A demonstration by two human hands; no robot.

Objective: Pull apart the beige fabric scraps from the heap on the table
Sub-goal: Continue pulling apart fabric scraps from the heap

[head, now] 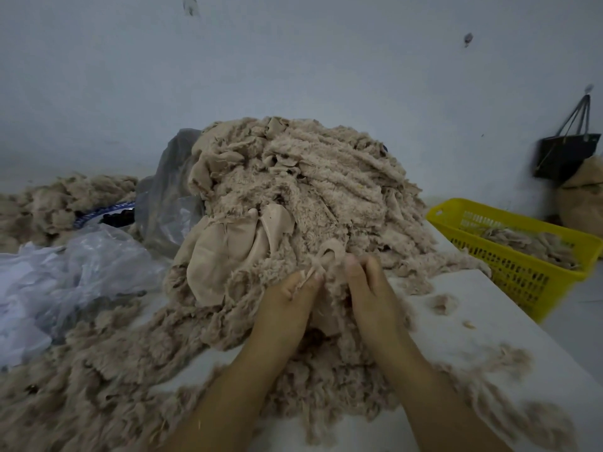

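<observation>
A tall heap of beige fleece fabric scraps (303, 177) fills the middle of the white table (489, 327). At its near foot my left hand (287, 305) pinches a thin beige scrap (329, 252) between thumb and fingers. My right hand (372, 295) grips the same fuzzy clump just to the right, fingers pressed into the fleece. The two hands sit close together, almost touching. Smooth beige lining pieces (228, 249) show on the heap's left face. Loose fluffy scraps (98, 370) spread over the near left of the table.
A yellow plastic basket (518, 272) holding some scraps stands off the table's right edge. Crumpled clear plastic bags (75, 265) lie at the left, with another scrap pile (52, 200) behind them. A dark bag (564, 151) hangs on the wall at far right.
</observation>
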